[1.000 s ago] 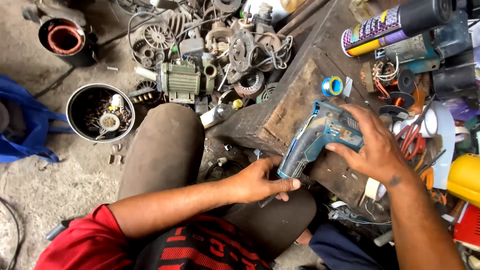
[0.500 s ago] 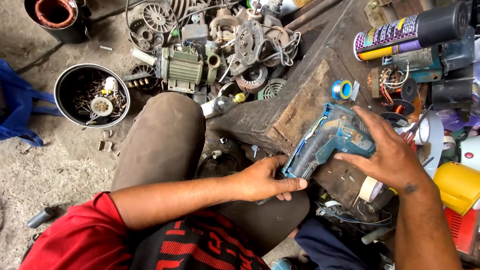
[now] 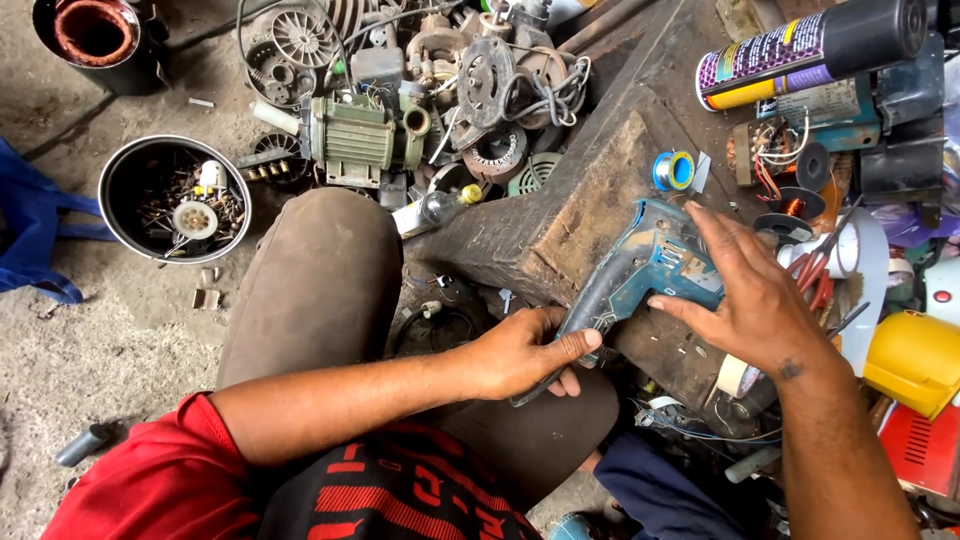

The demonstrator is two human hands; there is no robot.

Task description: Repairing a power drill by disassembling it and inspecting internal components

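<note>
While both hands work at the near edge of the dark wooden worktop (image 3: 560,225), clutter crowds every side. At 12 o'clock from the drill lies a heap of motor parts (image 3: 480,90) with a green motor (image 3: 355,140) at its left; a small blue-and-yellow solder spool (image 3: 673,170) sits just beyond the drill's nose end. At 1 o'clock a spray can (image 3: 800,50) lies on its side, with a wired circuit part (image 3: 765,150) beneath it. At 3 o'clock: red-handled pliers (image 3: 815,275), a white roll, a yellow casing (image 3: 915,360). On the floor at 9 o'clock stands a metal pot of rusty screws (image 3: 175,200); a blue bag (image 3: 35,235) lies further left. The person's brown-trousered knee (image 3: 310,280) rises between pot and worktop. The blue drill body (image 3: 640,270) lies on the worktop's near corner, long axis running 7 to 1 o'clock, handle end toward the person, head end up toward the spool. The left hand (image 3: 525,350) is curled around the handle end, thumb laid along it, fingers wrapped under; what seems a cord trails from below it. The right hand (image 3: 750,295) is spread flat and wide, fingers extended, palm pressed over the drill's head end and covering much of it, gripping nothing else. Wires tangle below the worktop at 5 o'clock.
</note>
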